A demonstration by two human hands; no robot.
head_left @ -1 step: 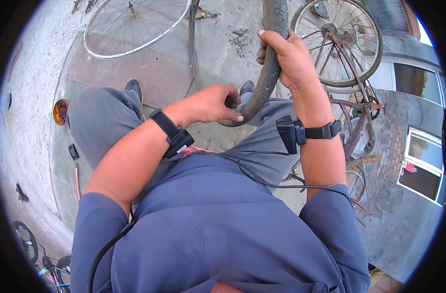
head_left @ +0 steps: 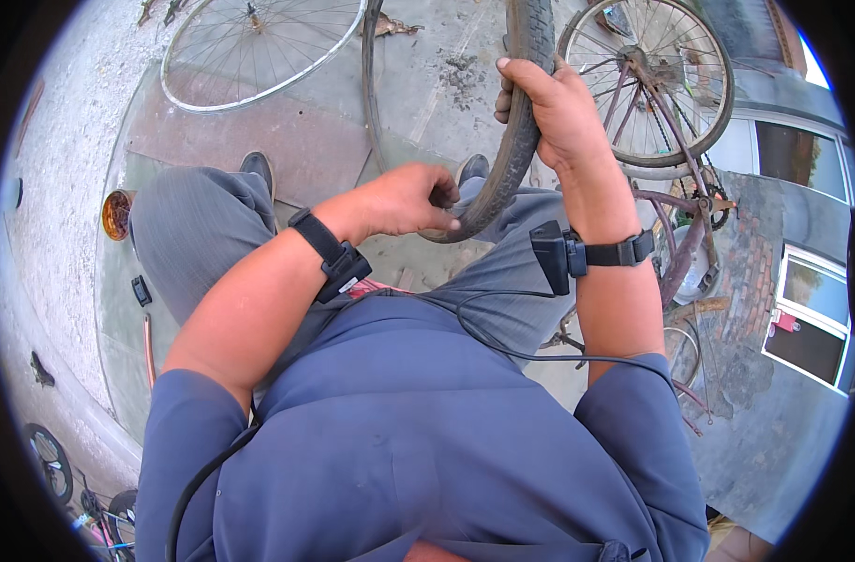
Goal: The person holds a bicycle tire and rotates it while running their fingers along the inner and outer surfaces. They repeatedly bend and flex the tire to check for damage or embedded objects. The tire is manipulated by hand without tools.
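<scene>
Worn black tyre (head_left: 516, 159) held up before the lap, right hand (head_left: 568, 122) grasping it round its width, left hand (head_left: 410, 199) with thumb on the bend below-left, finger closure unclear. Likely light, springy, grippy rubber, hardly fragile; best taken across the tread, hands apart. Beyond the grip, stained concrete (head_left: 418, 75); spoked wheel (head_left: 223, 109) up-left, rusty bicycle (head_left: 702, 203) right, windowed wall (head_left: 802, 234) farther right.

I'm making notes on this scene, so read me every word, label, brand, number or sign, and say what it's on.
No text can be read here.
Tyre in the right hand: no lettering visible.
Black box on the left wrist strap: pale label, too small to read.
Red patch at the window: too small to tell.
</scene>
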